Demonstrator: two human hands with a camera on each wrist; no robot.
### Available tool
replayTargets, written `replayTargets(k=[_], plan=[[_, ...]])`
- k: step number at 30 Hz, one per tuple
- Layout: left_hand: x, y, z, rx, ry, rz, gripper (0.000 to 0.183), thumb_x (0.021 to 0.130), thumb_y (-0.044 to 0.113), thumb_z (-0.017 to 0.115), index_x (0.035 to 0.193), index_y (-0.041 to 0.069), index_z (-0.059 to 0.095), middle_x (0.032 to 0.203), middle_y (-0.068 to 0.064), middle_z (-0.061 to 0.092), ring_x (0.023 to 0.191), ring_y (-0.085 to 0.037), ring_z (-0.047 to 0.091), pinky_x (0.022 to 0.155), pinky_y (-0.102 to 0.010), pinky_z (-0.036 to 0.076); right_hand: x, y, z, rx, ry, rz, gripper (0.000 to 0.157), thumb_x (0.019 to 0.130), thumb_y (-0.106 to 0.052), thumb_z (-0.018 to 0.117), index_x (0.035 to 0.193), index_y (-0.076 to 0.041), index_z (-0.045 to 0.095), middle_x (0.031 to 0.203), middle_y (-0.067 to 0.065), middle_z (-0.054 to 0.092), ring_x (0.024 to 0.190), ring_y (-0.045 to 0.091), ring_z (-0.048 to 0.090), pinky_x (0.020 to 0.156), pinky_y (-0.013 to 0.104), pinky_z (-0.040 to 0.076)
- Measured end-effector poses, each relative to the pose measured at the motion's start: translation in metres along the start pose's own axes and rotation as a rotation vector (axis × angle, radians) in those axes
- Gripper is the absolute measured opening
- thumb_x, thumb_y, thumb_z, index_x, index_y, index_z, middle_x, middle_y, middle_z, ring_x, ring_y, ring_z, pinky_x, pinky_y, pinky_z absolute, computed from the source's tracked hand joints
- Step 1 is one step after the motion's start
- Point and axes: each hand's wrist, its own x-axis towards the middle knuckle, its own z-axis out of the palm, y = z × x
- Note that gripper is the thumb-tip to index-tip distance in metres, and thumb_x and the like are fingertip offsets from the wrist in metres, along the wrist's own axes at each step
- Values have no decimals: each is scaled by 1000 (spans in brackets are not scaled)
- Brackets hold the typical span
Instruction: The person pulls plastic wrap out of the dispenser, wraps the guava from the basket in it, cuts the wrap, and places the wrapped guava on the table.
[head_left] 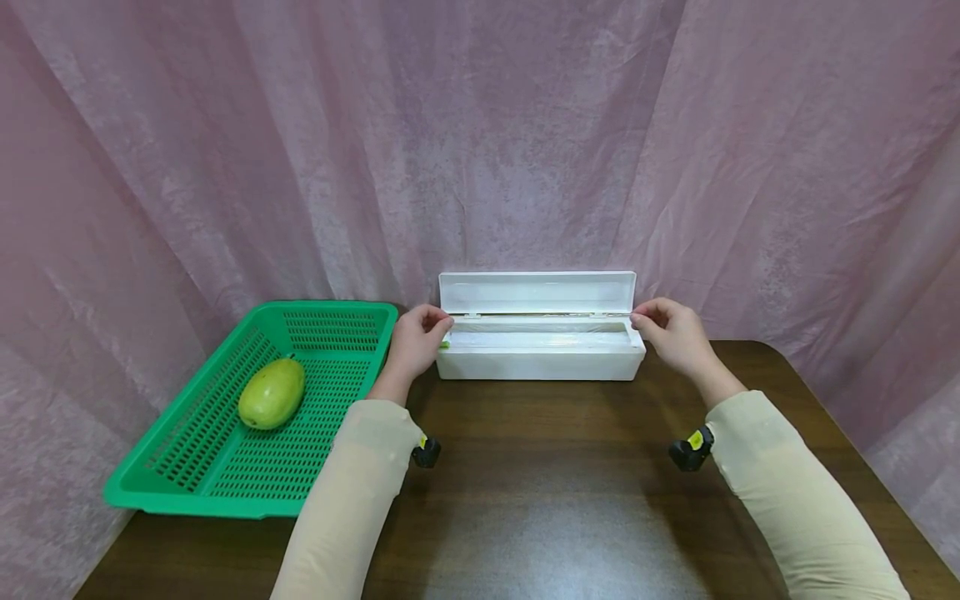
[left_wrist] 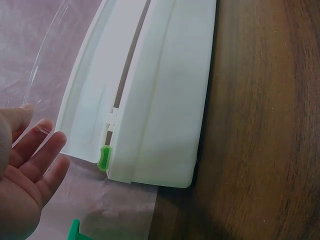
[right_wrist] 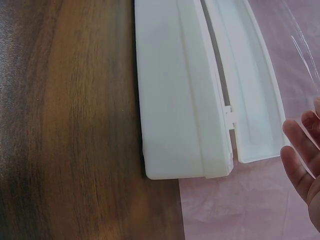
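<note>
A long white plastic wrap dispenser box (head_left: 540,365) stands at the table's back, its hinged lid (head_left: 537,292) raised. Past its left end, my left hand (head_left: 414,343) pinches one corner of a clear sheet of plastic wrap (left_wrist: 35,70) between thumb and index finger. The other fingers are spread in the left wrist view. My right hand (head_left: 675,337) pinches the sheet's other corner beyond the right end; the right wrist view cuts off part of that hand. The film's edge runs between both hands. A small green slider (left_wrist: 104,158) sits at the box's left end.
At the left, a green plastic basket (head_left: 187,505) holds a green, papaya-like fruit (head_left: 272,393). The brown wooden table (head_left: 555,475) spreads in front of the box. A pink curtain (head_left: 525,150) hangs behind it.
</note>
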Motion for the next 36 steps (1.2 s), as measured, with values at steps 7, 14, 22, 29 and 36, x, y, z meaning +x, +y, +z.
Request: replayTargets(k=[7, 14, 22, 29, 36], plan=[[-1, 0, -2, -12, 5, 3, 17, 90, 18, 64, 96, 2, 65, 94, -14, 65, 90, -25, 58, 82, -33, 47, -1, -2, 0, -2, 5, -4, 20, 94, -18, 59, 100, 1, 64, 92, 17, 66, 75, 16, 53, 60, 16, 43], [-1, 0, -3, -18, 3, 3, 17, 91, 19, 64, 96, 3, 65, 93, -13, 64, 88, -23, 57, 79, -31, 47, -1, -3, -1, 1, 8, -8, 21, 94, -19, 60, 99, 0, 65, 92, 16, 67, 74, 13, 54, 60, 16, 43], [0, -1, -4, -18, 9, 2, 18, 90, 20, 64, 96, 3, 65, 92, -13, 64, 87, -23, 57, 78, -30, 46, -3, -6, -4, -1, 7, -6, 22, 94, -20, 60, 99, 0, 65, 91, 16, 66, 73, 13, 53, 59, 17, 43], [-2, 1, -5, -19, 9, -5, 17, 90, 21, 65, 95, 4, 66, 91, -12, 64, 86, -23, 56, 76, -29, 45, -5, -7, -5, -8, 2, 0, 23, 94, -22, 58, 100, -1, 64, 93, 16, 66, 75, 14, 53, 59, 18, 43], [-4, 3, -7, -35, 25, 11, 17, 89, 20, 66, 94, 3, 66, 89, -13, 64, 83, -22, 56, 74, -27, 45, -5, -8, -5, -1, 18, -10, 24, 94, -23, 58, 100, -1, 64, 94, 18, 69, 73, 12, 54, 58, 19, 42]])
